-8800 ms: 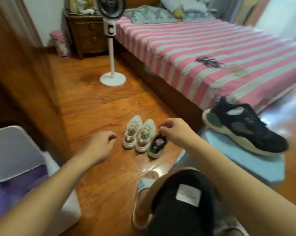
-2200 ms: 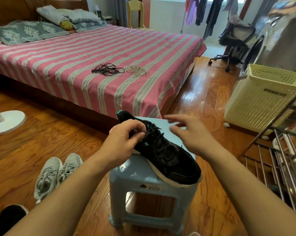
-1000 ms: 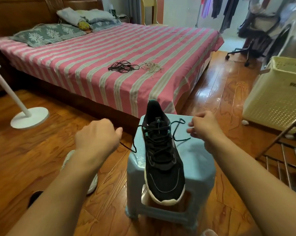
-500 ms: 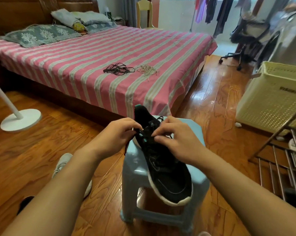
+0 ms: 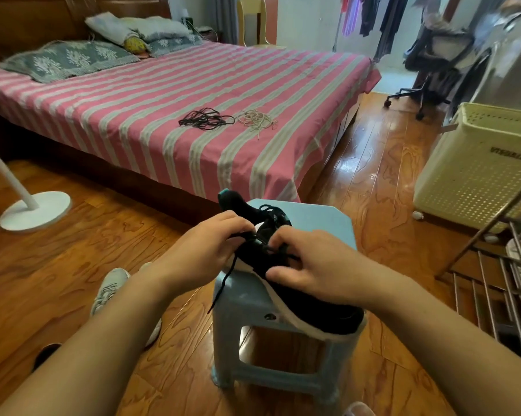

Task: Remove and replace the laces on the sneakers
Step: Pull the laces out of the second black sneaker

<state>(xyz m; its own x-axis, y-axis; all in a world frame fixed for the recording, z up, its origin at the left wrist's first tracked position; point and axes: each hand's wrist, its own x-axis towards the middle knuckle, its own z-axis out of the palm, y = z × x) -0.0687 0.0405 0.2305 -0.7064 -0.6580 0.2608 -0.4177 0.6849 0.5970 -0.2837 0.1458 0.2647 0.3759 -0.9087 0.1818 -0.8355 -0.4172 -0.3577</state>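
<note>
A black sneaker (image 5: 310,307) with a white sole lies on a light blue plastic stool (image 5: 316,220), toe toward me. My left hand (image 5: 205,250) pinches its black lace (image 5: 223,283) at the top eyelets; one loose end hangs down over the stool's left edge. My right hand (image 5: 316,262) rests on the tongue area with fingertips closed on the lace crossings. On the bed lie a bundle of black laces (image 5: 205,120) and a bundle of beige laces (image 5: 257,119). A pair of pale grey sneakers (image 5: 110,291) stands on the floor, partly hidden by my left forearm.
The pink striped bed (image 5: 163,100) runs behind the stool. A white fan base (image 5: 35,210) stands at the left, a cream laundry basket (image 5: 481,163) at the right, a metal rack (image 5: 499,283) below it and an office chair (image 5: 433,64) at the back.
A second ago my hands were apart, pulling the lace ends sideways. Both have since come together on the upper eyelets, and the sneaker has turned slightly on the stool.
</note>
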